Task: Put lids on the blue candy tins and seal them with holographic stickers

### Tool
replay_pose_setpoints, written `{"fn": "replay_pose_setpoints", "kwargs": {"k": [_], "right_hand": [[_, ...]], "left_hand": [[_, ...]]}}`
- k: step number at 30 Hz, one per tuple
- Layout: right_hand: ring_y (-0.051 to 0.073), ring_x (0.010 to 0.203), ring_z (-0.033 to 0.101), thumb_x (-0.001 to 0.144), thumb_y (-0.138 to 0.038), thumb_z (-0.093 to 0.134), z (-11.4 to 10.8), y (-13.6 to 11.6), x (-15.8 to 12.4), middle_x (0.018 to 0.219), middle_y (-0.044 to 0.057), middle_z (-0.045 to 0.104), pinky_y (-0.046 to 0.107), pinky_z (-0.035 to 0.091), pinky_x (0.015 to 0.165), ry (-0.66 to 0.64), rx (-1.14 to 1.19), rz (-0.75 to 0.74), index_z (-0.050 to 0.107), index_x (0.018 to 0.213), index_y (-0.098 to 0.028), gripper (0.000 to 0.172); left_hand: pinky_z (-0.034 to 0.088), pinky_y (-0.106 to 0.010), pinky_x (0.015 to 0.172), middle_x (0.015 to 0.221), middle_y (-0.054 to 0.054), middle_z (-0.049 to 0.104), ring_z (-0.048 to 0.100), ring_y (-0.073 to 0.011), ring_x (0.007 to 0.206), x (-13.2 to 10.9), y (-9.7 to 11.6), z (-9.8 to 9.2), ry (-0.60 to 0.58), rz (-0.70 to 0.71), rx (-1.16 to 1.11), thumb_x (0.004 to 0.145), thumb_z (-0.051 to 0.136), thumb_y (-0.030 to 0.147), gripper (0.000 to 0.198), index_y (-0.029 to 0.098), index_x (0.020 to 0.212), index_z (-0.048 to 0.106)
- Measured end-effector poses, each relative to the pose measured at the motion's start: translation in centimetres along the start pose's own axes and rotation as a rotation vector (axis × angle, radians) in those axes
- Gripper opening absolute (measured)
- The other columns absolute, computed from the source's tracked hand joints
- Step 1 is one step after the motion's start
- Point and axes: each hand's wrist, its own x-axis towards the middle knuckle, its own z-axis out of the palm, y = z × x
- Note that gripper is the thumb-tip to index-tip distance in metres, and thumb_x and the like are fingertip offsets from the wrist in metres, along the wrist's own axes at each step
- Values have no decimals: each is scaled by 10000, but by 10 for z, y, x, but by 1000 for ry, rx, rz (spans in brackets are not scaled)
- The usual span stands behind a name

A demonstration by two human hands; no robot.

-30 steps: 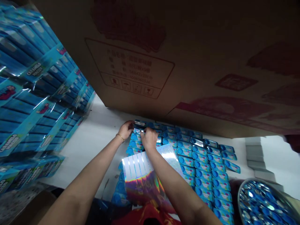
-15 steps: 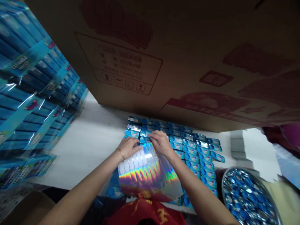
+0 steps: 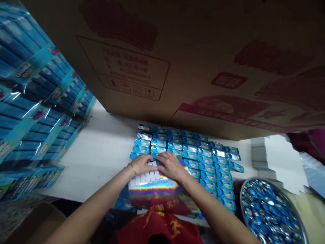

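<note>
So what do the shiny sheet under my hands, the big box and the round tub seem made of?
Sheet: probably plastic film or foil-coated paper, very glossy, since rainbow bands show across it.
Box: most likely cardboard, matte, judging by its dull brown sides with reddish printing.
Tub: possibly metal, as its rim has a smooth grey sheen; plastic remains possible.

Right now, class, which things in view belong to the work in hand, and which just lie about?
In the work, it seems:
sheet, touched by the left hand and right hand
blue cases, rows beyond and beside the sheet

Lying about, probably:
carton
blue packs
grey stack
tub of pieces, untouched; its part is unclear
</note>
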Motion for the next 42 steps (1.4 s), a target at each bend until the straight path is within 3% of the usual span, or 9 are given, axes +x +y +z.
{"fn": "replay_pose_setpoints", "kwargs": {"k": [5,10,18,21,25,29,34,38,42], "right_hand": [[182,870,518,737,-377,581,-8,7,11,898,47,608,309,318,771,-84,53,43,577,1050,-229,347],[144,798,511,796,-281,525,-19,4,16,783,17,599,266,333,717,-9,97,-39,647,858,-239,143],[185,933,451,858,-184,385,4,14,4,1051,98,548,331,345,799,158,-165,-249,528,1083,-194,267],[178,918,469,850,-200,403,-1,8,0,995,82,561,321,352,797,192,-59,-158,569,968,-196,204],[148,793,499,803,-193,451,-37,-14,4,808,37,563,278,380,720,156,289,-3,573,764,-183,128],[114,645,490,737,-227,501,-52,-26,29,677,0,543,232,373,592,226,729,226,577,682,-174,107],[87,500,430,639,-307,578,-7,-29,71,548,-24,507,203,303,462,381,1248,600,589,668,-144,166],[98,551,475,604,-319,606,32,-35,90,590,-12,558,215,361,541,548,1247,660,615,665,-139,190],[127,603,504,660,-310,545,50,-40,100,623,4,588,240,377,604,633,909,647,622,656,-153,175]], "left_hand": [[363,-277,702,803,-35,599,518,-213,805,2,-2,3,46,53,77,549,642,502,474,214,925,620],[331,-234,570,632,1,583,510,-150,630,2,2,-2,-32,74,-30,682,540,389,222,193,703,642],[331,-231,548,571,11,552,473,-130,572,2,0,-14,84,-16,-111,697,504,362,236,176,603,614],[332,-236,560,581,5,557,479,-134,585,3,-6,-11,115,-21,-67,705,506,347,214,187,619,619],[357,-273,639,651,-22,590,507,-161,646,5,-15,-5,158,5,-14,705,526,334,184,195,645,630],[383,-306,738,831,-61,623,541,-189,794,3,-15,-8,276,-36,-411,689,559,378,253,183,827,642],[430,-283,690,892,-98,619,577,-167,802,-6,-14,-26,359,-203,-1195,727,502,479,441,128,983,579],[411,-203,573,696,-23,609,552,-94,622,-3,-25,-35,572,-283,-1149,562,698,287,387,116,894,597],[416,-205,537,622,11,586,538,-92,558,10,-47,-38,658,-283,-934,577,654,254,384,114,927,581]]}}
